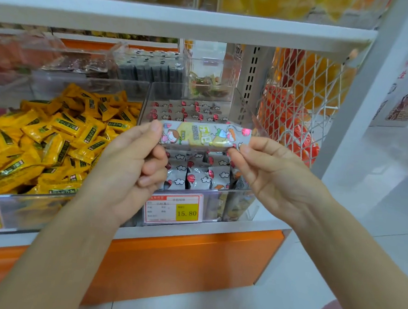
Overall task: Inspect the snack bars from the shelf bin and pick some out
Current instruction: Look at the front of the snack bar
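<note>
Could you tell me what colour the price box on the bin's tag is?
The price box is yellow; head view.

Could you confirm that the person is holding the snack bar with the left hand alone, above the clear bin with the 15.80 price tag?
Not quite. The head view shows both hands on the snack bar: the left hand pinches its left end and the right hand pinches its right end. It is indeed above the clear bin with the 15.80 price tag.
</note>
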Motion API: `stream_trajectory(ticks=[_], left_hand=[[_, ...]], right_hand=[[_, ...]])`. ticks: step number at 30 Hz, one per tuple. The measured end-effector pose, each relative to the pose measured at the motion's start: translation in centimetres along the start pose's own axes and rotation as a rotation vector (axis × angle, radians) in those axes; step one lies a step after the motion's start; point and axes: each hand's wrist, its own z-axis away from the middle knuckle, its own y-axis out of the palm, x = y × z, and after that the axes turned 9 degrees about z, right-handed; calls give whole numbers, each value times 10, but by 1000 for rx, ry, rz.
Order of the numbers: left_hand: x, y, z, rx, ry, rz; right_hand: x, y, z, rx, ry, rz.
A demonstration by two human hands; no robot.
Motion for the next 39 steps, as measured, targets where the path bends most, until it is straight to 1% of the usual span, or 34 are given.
stream_trajectory(ticks=[2,4,6,7,9,11,13,16,17,20,22,23,25,28,32,37,39], left_hand=[[-1,-1,-2,18,-25,82],[-1,-1,-3,21,-39,89],[1,-2,-3,3,-7,10],[3,-3,-3,-7,20,-54],[5,-3,-3,-25,86,-189],[6,-3,-3,-36,173,-315],[6,-2,-3,-42,251,-416],[6,-2,-3,-39,346,-535],[7,-2,-3,-29,364,-569],[8,1,-3,-6,327,-559],[9,3,-3,-11,266,-488],[9,3,-3,-9,274,-500],[9,1,-2,-5,345,-610],[9,1,0,-9,411,-696],[8,1,2,25,432,-735],[7,4,3,94,437,-695],[8,5,4,138,436,-723]], right_hand=[[0,-1,0,-3,-91,139],[-1,0,2,-61,-229,413],[-2,2,4,-114,-374,657],[-3,3,5,-130,-437,731],[-4,5,7,-147,-529,820],[-4,6,8,-163,-581,885],[-5,6,9,-134,-557,818],[-4,7,9,-77,-400,541],[-4,7,8,-82,-373,509],[-4,3,4,-141,-378,606],[-5,2,2,-138,-388,590],[-5,1,2,-118,-389,559],[-6,2,2,-70,-390,528],[-8,3,2,-35,-385,550],[-7,5,3,-85,-407,601],[-5,6,3,-127,-365,545],[-5,6,2,-160,-354,536]])
